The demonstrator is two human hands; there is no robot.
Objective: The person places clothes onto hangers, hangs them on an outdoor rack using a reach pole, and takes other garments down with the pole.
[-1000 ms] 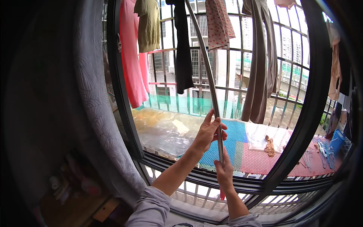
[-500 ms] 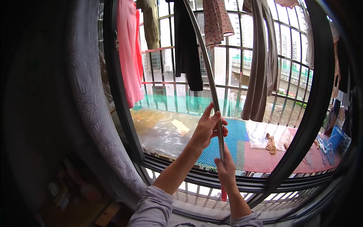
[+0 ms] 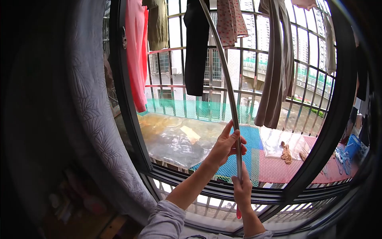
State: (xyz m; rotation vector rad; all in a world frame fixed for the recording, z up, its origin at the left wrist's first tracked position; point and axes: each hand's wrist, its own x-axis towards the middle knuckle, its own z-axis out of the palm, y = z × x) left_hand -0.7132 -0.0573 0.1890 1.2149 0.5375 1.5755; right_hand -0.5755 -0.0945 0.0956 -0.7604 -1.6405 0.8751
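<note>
A long metal pole [image 3: 229, 81] with a red lower end rises through the window opening and leaves the top of the view. My left hand [image 3: 225, 149] is closed around it, forefinger pointing up along the shaft. Lower down, my right hand [image 3: 242, 190] grips the same pole near its red end. Clothes hang beyond the window: black trousers [image 3: 195, 51] left of the pole, a dotted garment [image 3: 230, 24] right of it, and grey-brown trousers [image 3: 271, 71] further right. The pole's upper tip is out of view.
Dark window frames [image 3: 134, 119] and a sill border the opening. Metal bars [image 3: 240, 71] stand outside. Pink trousers [image 3: 135, 51] and an olive garment [image 3: 158, 26] hang left. A grey curtain [image 3: 99, 107] is at the left; blue and pink mesh mats [image 3: 274, 169] cover the ledge.
Both hands and the pole's lower part have moved slightly down and right in view. The black trousers appear shifted and wider. Both hands keep their grip.
</note>
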